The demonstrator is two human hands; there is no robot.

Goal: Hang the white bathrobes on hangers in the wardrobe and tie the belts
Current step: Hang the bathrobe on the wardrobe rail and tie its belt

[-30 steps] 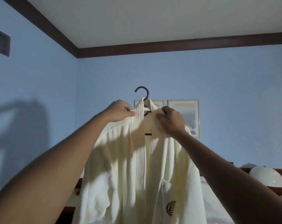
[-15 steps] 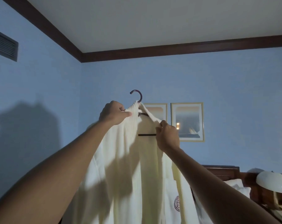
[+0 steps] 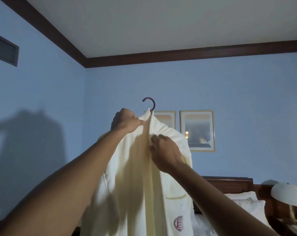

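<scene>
While both hands, left (image 3: 125, 122) and right (image 3: 164, 150), grip the bathrobe (image 3: 144, 176), it hides 1 framed picture (image 3: 164, 119) partly.

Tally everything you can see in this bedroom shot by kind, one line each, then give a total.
Bathrobe: 1
Hanger, only its hook showing: 1
Hands, left hand and right hand, both gripping the robe: 2
Framed pictures: 2
Lamp: 1
Wall vent: 1
Pillows: 2
Total: 10

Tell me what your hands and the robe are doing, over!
Left hand grips ribbed collar. Right hand pinches front edge. White terry bathrobe on dark plastic hanger, held aloft. No wardrobe in view; nothing blocking.
</scene>
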